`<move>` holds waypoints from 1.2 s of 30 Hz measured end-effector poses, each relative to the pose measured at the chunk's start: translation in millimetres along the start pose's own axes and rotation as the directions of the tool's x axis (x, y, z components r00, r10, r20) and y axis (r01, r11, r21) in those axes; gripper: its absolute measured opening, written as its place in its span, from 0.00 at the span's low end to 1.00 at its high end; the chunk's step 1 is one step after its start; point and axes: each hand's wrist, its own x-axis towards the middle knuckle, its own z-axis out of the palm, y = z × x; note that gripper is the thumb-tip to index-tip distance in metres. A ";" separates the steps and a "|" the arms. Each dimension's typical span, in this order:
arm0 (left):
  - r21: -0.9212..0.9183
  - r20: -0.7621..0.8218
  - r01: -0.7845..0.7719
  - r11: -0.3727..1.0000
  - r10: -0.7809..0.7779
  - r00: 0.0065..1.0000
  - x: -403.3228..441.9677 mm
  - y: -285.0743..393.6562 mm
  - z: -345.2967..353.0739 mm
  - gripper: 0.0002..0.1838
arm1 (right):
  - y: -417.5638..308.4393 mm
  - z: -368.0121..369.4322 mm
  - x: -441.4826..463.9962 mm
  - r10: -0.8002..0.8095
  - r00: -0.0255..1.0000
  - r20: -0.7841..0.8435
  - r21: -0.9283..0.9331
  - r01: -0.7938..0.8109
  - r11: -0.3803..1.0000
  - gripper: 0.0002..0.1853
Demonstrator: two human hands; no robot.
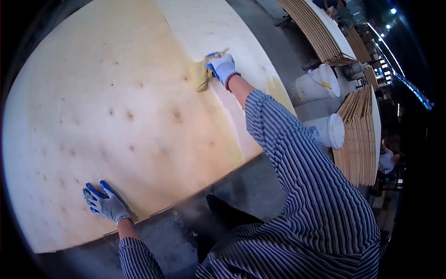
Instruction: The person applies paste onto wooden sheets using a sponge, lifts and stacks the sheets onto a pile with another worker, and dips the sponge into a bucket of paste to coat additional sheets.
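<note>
A large plywood sheet (102, 116) with knots and patches of yellowish filler lies in front of me. My right hand (223, 65), in a white and blue glove, is closed around a putty knife. Yellowish putty coats the broad blade (200, 77), which rests against the sheet beside a pale strip of bare wood. Near the sheet's close edge, my left hand (106, 202), gloved in grey and blue, lies flat on the wood with its fingers spread. It holds nothing.
Two white buckets (320, 83) (331, 131) stand on the floor to the right. Beyond them are stacks of plywood sheets (320, 32) (357, 139). Another person (388, 159) is at the far right. My foot (211, 201) is by the sheet's near edge.
</note>
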 end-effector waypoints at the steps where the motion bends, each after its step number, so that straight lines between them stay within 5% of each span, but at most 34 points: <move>1: -0.019 -0.014 -0.004 1.000 0.004 1.000 -1.4 -1.3 0.6 0.31 | 13.2 14.0 20.3 -0.216 0.976 0.020 -0.160 0.216 0.963 0.18; 2: -0.007 -0.005 -0.005 1.000 0.005 1.000 -2.0 -1.0 -0.8 0.31 | -3.1 11.9 11.1 -0.205 0.978 0.031 -0.159 0.207 0.965 0.18; 4: -0.010 0.014 -0.019 1.000 0.019 1.000 -1.1 0.7 -5.4 0.31 | -61.1 -9.2 -15.6 -0.182 0.935 0.303 -0.558 0.329 0.762 0.15; 5: -0.009 0.018 -0.021 1.000 0.021 1.000 -1.0 -0.4 -4.5 0.31 | -47.2 -9.9 -9.8 -0.279 0.853 0.442 -0.412 0.469 0.781 0.12; 8: -0.023 -0.007 -0.033 0.999 0.033 0.999 -0.7 -2.4 0.7 0.31 | -47.5 -37.1 -55.7 -0.180 0.749 0.637 -0.226 0.405 0.886 0.12; 14: -0.011 0.004 -0.033 0.999 0.033 0.999 -0.4 -3.6 2.2 0.31 | -9.2 -95.3 -175.9 -0.403 0.597 0.693 -0.134 0.656 0.743 0.10; 17: -0.013 -0.008 -0.028 1.000 0.028 1.000 -1.1 -3.7 2.8 0.32 | 4.7 -118.3 -242.0 -0.384 0.630 0.675 -0.200 0.657 0.727 0.09; 24: 0.001 0.047 -0.007 1.000 0.007 0.999 -2.4 3.3 -8.3 0.33 | 36.1 -124.4 -381.2 -0.232 0.835 0.499 -0.362 0.444 0.820 0.12; 25: -0.017 0.055 -0.007 1.000 0.008 0.998 -3.5 2.1 -14.2 0.32 | 60.2 -114.0 -403.2 -0.041 0.897 0.440 -0.031 0.061 0.998 0.13; 26: -0.033 0.052 -0.012 0.999 0.014 0.999 -0.7 -7.1 -9.8 0.32 | 72.7 -107.6 -421.9 0.156 0.876 0.457 0.323 -0.327 0.888 0.14; 27: -0.107 0.014 -0.182 0.977 0.185 0.983 4.9 -20.2 0.1 0.32 | 58.0 -110.0 -438.3 0.309 0.779 0.545 0.276 -0.515 0.812 0.20; 28: -0.172 -0.038 -0.346 0.922 0.345 0.938 10.4 -32.6 8.4 0.32 | 65.6 -101.4 -452.6 0.320 0.748 0.581 0.516 -0.643 0.566 0.20; 32: -0.311 -0.128 -0.602 0.735 0.596 0.793 52.5 -116.3 18.3 0.30 | 64.5 -80.4 -436.9 0.340 0.787 0.515 0.786 -0.592 0.178 0.19; 33: -0.257 -0.097 -0.521 0.814 0.515 0.852 62.1 -142.6 30.6 0.30 | 33.8 -75.0 -421.3 0.304 0.797 0.522 0.778 -0.591 0.213 0.15; 36: -0.054 0.002 -0.282 0.958 0.283 0.959 71.0 -178.7 24.3 0.31 | -19.2 -50.0 -373.0 0.200 0.824 0.531 0.845 -0.534 -0.043 0.15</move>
